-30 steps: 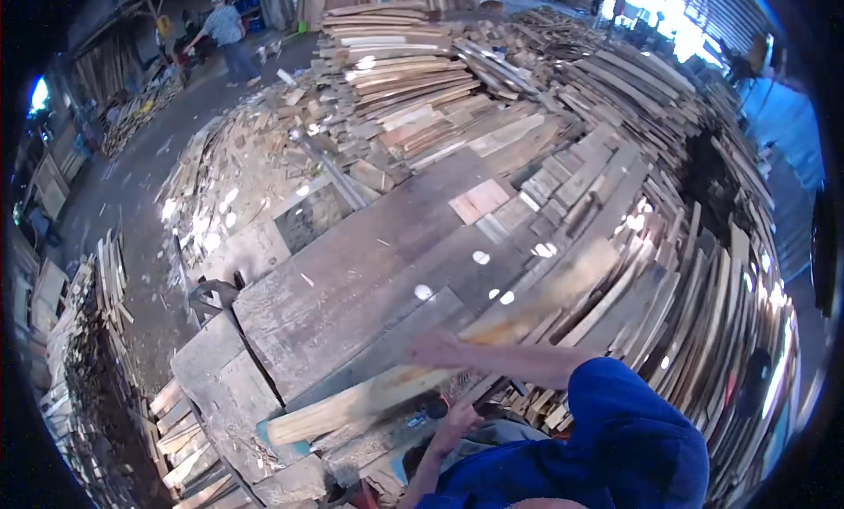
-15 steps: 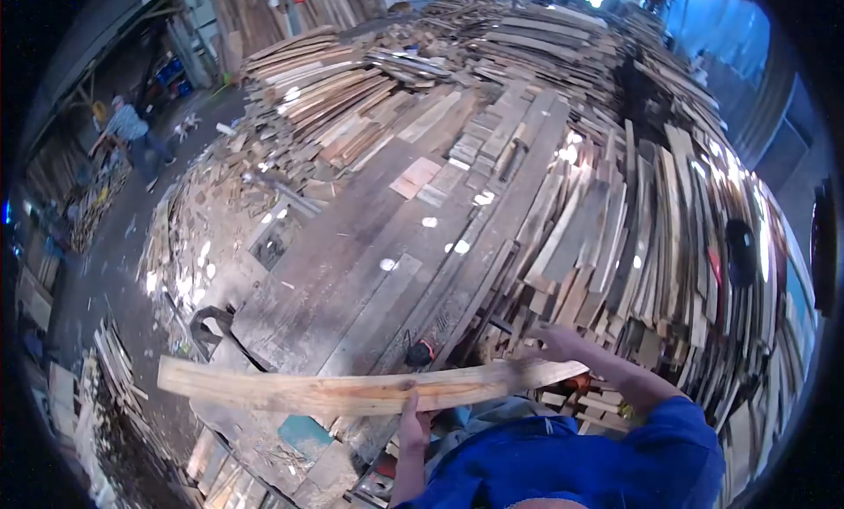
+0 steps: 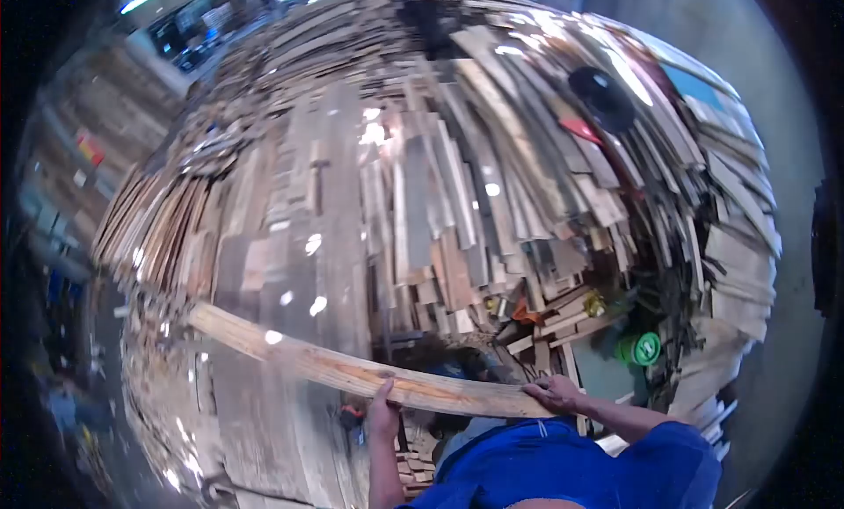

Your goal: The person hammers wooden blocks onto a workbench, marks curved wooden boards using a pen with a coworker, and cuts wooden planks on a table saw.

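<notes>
A long pale wooden plank (image 3: 338,368) with brown grain lies across in front of my body, raised above the work surface. My left hand (image 3: 384,410) grips its lower edge near the middle, thumb on top. At the right end, my right hand (image 3: 556,393) is closed over the plank, fingers bent on its upper face. The plank's far end reaches out to the left over the board surface. Below it, near my left hand, a small black-and-orange object (image 3: 352,414) rests on the boards; its kind is unclear.
A broad wooden work surface (image 3: 255,421) extends ahead and left. Stacked boards (image 3: 431,192) cover the middle and right. A black round object (image 3: 601,98) lies on the stacks. At right are a green round container (image 3: 639,349) and loose wood offcuts (image 3: 563,324).
My view has swung to the right. The plank now slants, its left end farther away. My right hand, earlier blurred above the board, now holds its right end; my left hand keeps its grip.
</notes>
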`<state>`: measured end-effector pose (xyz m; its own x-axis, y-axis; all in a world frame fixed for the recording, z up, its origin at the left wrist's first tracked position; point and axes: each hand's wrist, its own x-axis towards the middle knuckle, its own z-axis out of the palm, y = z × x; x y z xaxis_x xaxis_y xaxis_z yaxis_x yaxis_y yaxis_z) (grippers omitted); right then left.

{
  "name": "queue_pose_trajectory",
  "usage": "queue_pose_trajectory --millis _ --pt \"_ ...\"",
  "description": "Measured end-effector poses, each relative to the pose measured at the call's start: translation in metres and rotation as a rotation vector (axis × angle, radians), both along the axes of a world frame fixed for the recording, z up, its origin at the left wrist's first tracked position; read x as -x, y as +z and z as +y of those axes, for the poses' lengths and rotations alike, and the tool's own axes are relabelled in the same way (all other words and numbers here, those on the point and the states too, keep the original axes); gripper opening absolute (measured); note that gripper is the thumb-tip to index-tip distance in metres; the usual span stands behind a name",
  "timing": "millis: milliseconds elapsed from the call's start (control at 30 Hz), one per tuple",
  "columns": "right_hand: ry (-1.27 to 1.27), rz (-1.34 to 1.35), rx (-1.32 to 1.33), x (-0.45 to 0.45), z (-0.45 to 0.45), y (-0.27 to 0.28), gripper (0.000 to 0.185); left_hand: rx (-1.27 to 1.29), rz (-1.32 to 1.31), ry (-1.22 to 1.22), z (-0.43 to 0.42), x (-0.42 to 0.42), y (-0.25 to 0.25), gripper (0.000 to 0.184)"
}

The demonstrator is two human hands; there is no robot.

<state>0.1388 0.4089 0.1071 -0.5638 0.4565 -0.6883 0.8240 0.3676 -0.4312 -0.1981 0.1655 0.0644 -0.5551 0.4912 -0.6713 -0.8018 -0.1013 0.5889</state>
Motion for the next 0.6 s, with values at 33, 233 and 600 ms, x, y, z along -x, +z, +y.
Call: queue_pose_trajectory --millis 33,233,600 --pt "-0.039 0.004 0.004 -0.003 0.001 -0.001 0.058 -0.053 0.022 -0.077 0.025 0.012 -0.014 0.054" --pt "-0.480 0.431 0.126 0.042 0.057 -0.045 0.060 -0.320 0.466 -0.300 0.218 0.053 0.071 0.069" --pt "-0.804 1.334 -0.190 0.366 0.509 0.320 0.096 0.045 0.630 -0.635 0.202 -0.006 0.053 0.057"
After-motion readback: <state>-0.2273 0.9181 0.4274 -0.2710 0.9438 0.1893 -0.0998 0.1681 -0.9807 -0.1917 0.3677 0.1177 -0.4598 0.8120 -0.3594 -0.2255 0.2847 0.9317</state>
